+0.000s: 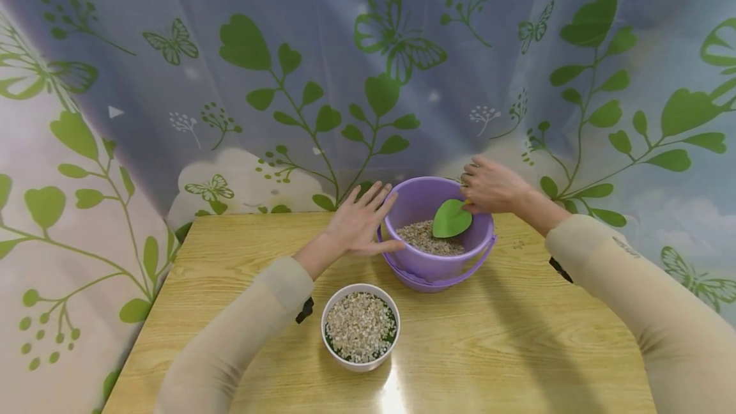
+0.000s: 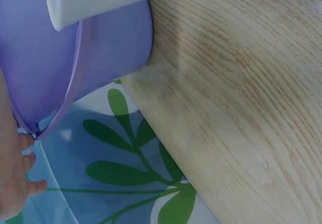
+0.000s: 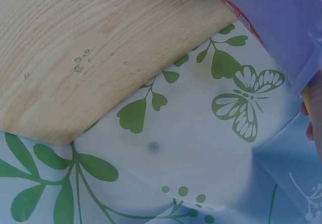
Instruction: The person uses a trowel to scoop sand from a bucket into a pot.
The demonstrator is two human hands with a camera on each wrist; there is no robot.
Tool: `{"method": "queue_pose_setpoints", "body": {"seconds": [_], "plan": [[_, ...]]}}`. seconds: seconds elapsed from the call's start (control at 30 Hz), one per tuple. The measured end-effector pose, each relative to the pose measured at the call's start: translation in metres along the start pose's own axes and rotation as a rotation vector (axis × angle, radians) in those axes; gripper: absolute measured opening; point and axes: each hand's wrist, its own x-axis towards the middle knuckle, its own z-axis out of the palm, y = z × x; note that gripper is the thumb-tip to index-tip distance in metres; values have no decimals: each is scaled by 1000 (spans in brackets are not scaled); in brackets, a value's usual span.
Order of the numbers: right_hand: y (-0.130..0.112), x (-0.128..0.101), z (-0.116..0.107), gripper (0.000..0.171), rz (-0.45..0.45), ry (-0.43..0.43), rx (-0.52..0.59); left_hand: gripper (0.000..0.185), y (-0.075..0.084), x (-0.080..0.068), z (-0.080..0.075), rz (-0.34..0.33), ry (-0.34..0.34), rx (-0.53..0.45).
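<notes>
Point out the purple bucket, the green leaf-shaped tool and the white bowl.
Purple bucket [image 1: 416, 202], head view: inner back wall.
Green leaf-shaped tool [image 1: 451, 219], head view: middle of the leaf.
White bowl [image 1: 361, 367], head view: near rim.

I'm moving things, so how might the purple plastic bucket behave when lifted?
The purple plastic bucket is probably bottom-heavy, with beige granules lying low inside. They look loose, so may shift. Its lowered purple handle would likely swing.

The right hand [image 1: 491, 186] hides part of the green scoop [image 1: 451, 220]. Both wrist views cut off the purple bucket [image 1: 414, 202]. Lettering [image 1: 626, 246] on the right sleeve [image 1: 638, 302] is too small to read.
</notes>
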Motion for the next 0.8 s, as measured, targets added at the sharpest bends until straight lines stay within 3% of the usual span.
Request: {"method": "queue_pose_setpoints", "body": {"seconds": [0.8], "plan": [[-9,11,0,40,-70,-11,-96,113,1,0,-4,1,-38,18]]}}
